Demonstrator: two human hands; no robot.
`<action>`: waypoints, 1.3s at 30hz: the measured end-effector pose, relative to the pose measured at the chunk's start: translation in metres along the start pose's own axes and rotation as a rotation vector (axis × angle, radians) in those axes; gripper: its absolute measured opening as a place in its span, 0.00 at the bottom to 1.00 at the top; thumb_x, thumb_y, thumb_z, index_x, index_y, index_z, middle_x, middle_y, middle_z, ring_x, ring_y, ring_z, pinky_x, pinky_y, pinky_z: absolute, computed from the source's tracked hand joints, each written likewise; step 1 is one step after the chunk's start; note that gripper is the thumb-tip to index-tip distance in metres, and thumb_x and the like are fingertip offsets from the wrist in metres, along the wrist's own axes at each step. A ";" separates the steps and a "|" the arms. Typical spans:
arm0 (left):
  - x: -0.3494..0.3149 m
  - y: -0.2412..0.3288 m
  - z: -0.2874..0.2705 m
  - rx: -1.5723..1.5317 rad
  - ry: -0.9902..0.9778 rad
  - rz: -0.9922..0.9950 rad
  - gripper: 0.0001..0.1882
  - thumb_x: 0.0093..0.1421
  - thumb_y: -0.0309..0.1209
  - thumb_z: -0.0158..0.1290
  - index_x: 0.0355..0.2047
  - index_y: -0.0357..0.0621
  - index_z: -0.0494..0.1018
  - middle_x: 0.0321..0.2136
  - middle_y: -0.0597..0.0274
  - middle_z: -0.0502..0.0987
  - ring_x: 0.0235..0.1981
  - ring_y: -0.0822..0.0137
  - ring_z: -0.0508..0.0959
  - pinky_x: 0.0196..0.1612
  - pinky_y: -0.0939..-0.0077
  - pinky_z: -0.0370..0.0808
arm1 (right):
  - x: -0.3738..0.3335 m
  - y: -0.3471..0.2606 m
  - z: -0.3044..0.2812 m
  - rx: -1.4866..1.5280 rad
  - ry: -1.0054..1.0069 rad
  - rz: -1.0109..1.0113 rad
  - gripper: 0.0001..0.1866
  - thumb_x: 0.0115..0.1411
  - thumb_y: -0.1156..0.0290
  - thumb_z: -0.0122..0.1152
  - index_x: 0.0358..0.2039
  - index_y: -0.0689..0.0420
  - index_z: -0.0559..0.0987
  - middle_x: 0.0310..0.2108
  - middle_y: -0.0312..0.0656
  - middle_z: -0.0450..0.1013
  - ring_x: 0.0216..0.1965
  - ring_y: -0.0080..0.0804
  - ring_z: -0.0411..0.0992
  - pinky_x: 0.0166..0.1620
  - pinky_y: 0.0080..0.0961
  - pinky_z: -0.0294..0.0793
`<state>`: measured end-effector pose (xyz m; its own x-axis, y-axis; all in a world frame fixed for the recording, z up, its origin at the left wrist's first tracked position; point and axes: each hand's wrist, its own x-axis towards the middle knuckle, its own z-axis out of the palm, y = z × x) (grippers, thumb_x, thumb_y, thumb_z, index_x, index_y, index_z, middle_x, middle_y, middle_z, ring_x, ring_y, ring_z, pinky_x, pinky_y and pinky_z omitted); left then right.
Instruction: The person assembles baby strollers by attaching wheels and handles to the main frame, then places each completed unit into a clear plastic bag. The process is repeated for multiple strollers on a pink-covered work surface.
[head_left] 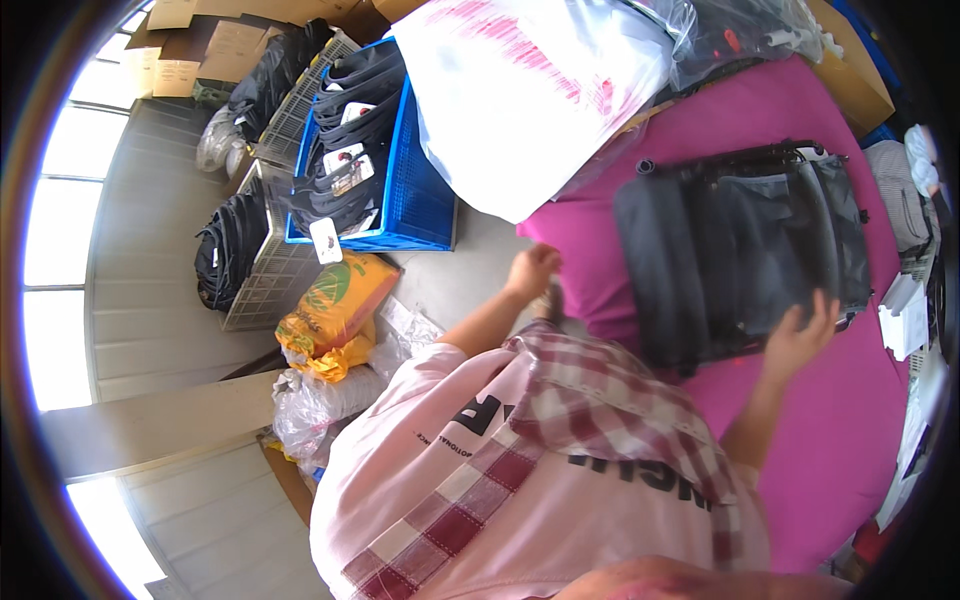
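Note:
A black bag (pixel 740 250) with a dark see-through panel and several straps or trims lies on a table covered in magenta cloth (pixel 800 420). At the bag's near right edge is my right hand (pixel 800 335), slightly blurred, its fingers apart; whether it touches the bag I cannot tell. My left hand (pixel 533 270) hovers by the left corner of the magenta cloth, away from the bag. Its fingers are curled together, and anything between them is too small to make out.
A blue crate (pixel 420 205) full of black tagged items stands at the back left, beside a grey crate (pixel 270 270) of black pieces. White sheeting (pixel 530 100) covers the far side. An orange-yellow sack (pixel 345 300) sits on the floor. Papers (pixel 902 318) lie at the right edge.

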<state>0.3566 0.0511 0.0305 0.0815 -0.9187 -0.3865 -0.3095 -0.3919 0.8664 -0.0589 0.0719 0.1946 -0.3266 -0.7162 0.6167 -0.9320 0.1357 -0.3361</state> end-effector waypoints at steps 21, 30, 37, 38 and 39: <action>0.281 -0.216 -0.434 -0.268 1.299 -0.486 0.32 0.53 0.37 0.59 0.51 0.27 0.62 0.48 0.38 0.70 0.46 0.47 0.73 0.51 0.63 0.70 | -0.040 -0.349 0.255 0.074 -1.091 -0.313 0.15 0.53 0.73 0.57 0.42 0.61 0.75 0.56 0.50 0.63 0.57 0.50 0.60 0.59 0.39 0.59; 0.281 -0.301 -0.568 -1.240 1.441 -0.674 0.32 0.59 0.46 0.53 0.53 0.32 0.61 0.49 0.48 0.69 0.40 0.54 0.75 0.41 0.58 0.73 | -0.023 -0.375 0.290 -0.124 -1.271 -0.194 0.15 0.52 0.74 0.57 0.41 0.63 0.75 0.54 0.52 0.63 0.57 0.48 0.60 0.59 0.37 0.59; 0.289 -0.304 -0.564 -1.106 1.332 -0.521 0.36 0.49 0.42 0.65 0.48 0.31 0.61 0.37 0.52 0.74 0.28 0.61 0.76 0.23 0.70 0.71 | -0.028 -0.377 0.286 -0.071 -1.233 -0.197 0.12 0.51 0.76 0.56 0.37 0.63 0.74 0.51 0.53 0.64 0.55 0.50 0.62 0.58 0.38 0.60; 0.294 -0.278 -0.559 -1.126 1.374 -0.471 0.34 0.49 0.43 0.66 0.45 0.30 0.64 0.33 0.54 0.75 0.24 0.62 0.75 0.21 0.71 0.70 | -0.029 -0.374 0.288 -0.059 -1.227 -0.202 0.12 0.51 0.76 0.56 0.37 0.62 0.74 0.50 0.53 0.64 0.55 0.50 0.62 0.58 0.38 0.60; 0.299 -0.254 -0.550 -1.031 1.519 -0.394 0.30 0.50 0.43 0.65 0.42 0.31 0.68 0.29 0.57 0.76 0.22 0.65 0.75 0.19 0.74 0.69 | -0.031 -0.371 0.290 -0.042 -1.221 -0.208 0.11 0.51 0.76 0.56 0.37 0.62 0.74 0.50 0.54 0.64 0.54 0.50 0.62 0.58 0.38 0.60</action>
<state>0.9801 -0.1512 -0.1313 0.8368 0.1912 -0.5130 0.5042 0.0960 0.8582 0.3427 -0.1546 0.0942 0.1671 -0.8926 -0.4188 -0.9604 -0.0514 -0.2738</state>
